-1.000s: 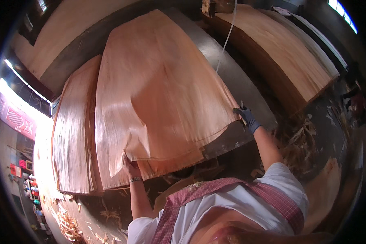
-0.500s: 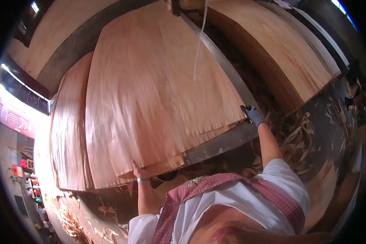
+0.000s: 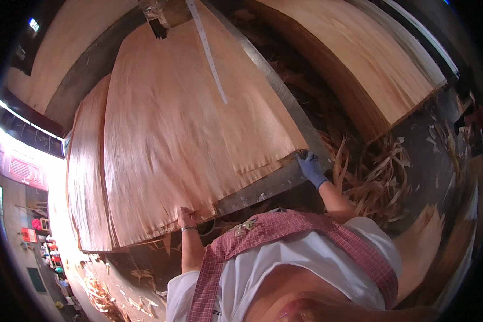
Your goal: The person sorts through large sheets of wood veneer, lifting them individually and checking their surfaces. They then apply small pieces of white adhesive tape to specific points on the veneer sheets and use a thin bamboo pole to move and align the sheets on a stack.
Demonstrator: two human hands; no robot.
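Observation:
A broad stack of thin wood veneer sheets lies before me, its near edge slightly ragged and stepped. My left hand, bare with a band at the wrist, is closed on the near edge of the sheets. At the near right corner, my right hand in a blue glove pinches the veneer, with a small dark patch by its fingertips that I cannot make out. A grey metal table edge shows beneath the sheets between my hands.
A white measuring strip hangs over the stack from a worn block. Another veneer stack stands at the far right, a narrower one at the left. Curled wood scraps cover the floor at right.
My right hand has moved left and nearer to me, along with the veneer's right corner. The sheets' near edges now lie closer together. More of the measuring strip and block shows.

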